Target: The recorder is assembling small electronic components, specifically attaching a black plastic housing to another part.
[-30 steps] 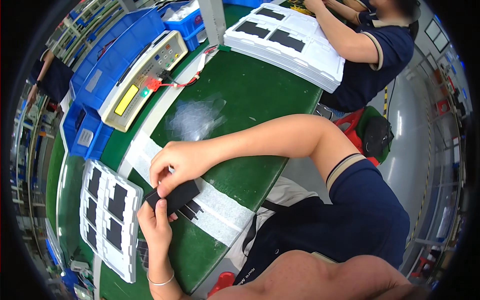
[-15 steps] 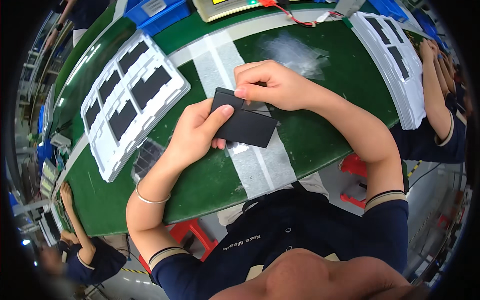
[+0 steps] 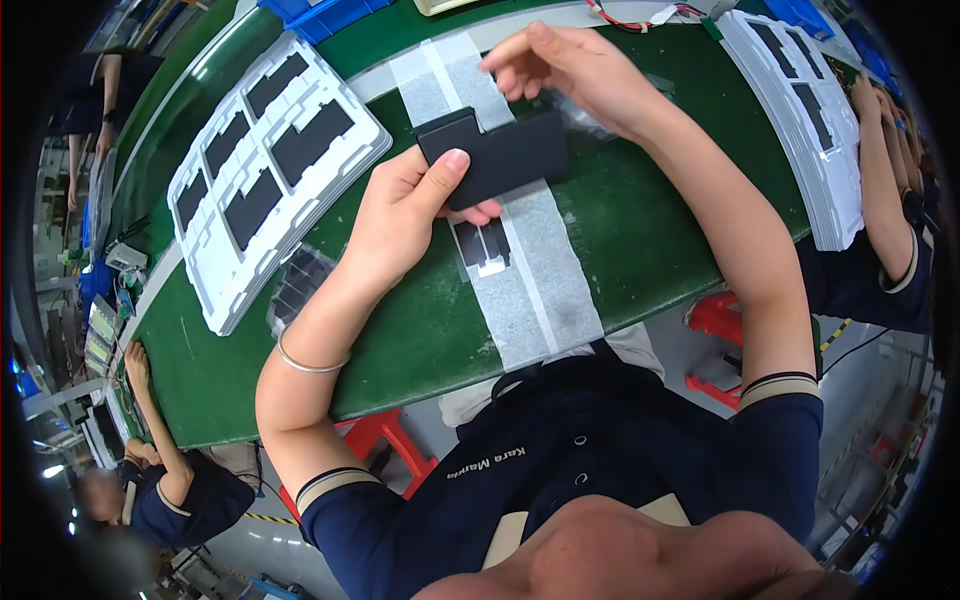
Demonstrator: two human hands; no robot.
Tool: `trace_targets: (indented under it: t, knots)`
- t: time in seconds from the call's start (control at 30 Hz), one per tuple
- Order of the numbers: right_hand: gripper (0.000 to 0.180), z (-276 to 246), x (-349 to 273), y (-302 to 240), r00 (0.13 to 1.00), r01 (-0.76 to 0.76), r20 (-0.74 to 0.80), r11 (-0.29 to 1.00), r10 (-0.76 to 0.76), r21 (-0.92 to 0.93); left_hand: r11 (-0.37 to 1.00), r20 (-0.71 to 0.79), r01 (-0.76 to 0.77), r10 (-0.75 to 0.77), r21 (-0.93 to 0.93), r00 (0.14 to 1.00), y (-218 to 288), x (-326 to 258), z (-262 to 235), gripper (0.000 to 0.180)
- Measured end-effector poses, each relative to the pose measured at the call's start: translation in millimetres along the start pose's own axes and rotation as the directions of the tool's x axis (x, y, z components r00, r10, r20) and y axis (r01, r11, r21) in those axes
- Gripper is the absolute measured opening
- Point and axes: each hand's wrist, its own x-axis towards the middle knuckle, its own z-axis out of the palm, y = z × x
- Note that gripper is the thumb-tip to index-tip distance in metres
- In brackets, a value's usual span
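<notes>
My left hand (image 3: 400, 205) grips a flat black L-shaped piece (image 3: 510, 160) at its left end. The thumb presses on its face and the fingertips show beneath its lower edge. Apart from the piece, my right hand (image 3: 575, 75) is raised beyond its upper right edge, fingers loosely bent and spread, with nothing visible in them. Under the piece, a small clear sheet with dark strips (image 3: 483, 245) lies on the pale paper runner (image 3: 545, 270). A second clear sheet with dark squares (image 3: 300, 285) lies beside my left forearm.
Stacked white trays with black pieces stand at the left (image 3: 225, 270) and the right (image 3: 835, 190) of the green table (image 3: 660, 240). Thin clear films (image 3: 590, 120) lie behind my right hand. Blue bins (image 3: 325, 15) and red leads (image 3: 610, 18) are at the back. Co-workers sit on both sides.
My right hand has let go of the black piece and moved up and away. My left hand has raised and turned the piece, uncovering more of the clear sheet below.
</notes>
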Motion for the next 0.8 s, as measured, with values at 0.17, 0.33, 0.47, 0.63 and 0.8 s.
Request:
trace_targets:
  t: [0.17,0.33,0.47,0.63,0.8]
  knots:
    - [0.035,22,-14,-17,0.984,0.178,0.054,0.921,-0.170,-0.347,0.997,0.014,-0.016,0.017,-0.072,1.000,-1,-3,3,0.034]
    - [0.033,35,-16,-20,0.951,0.304,0.114,0.802,-0.287,-0.514,0.997,0.056,-0.018,0.022,-0.073,0.998,0,-6,1,0.033]
    - [0.027,39,-17,-16,0.976,0.213,0.065,0.868,-0.206,-0.448,0.998,0.067,-0.011,0.016,-0.065,0.998,-3,-8,0,0.032]
    - [0.024,40,-22,-22,0.992,0.110,-0.019,0.906,-0.129,-0.410,0.994,0.115,0.046,-0.057,0.100,0.992,9,-4,4,0.030]
    - [0.021,50,-16,-13,0.929,0.356,0.079,0.815,-0.362,-0.457,0.989,0.108,0.026,-0.041,0.145,0.993,12,-12,1,0.034]
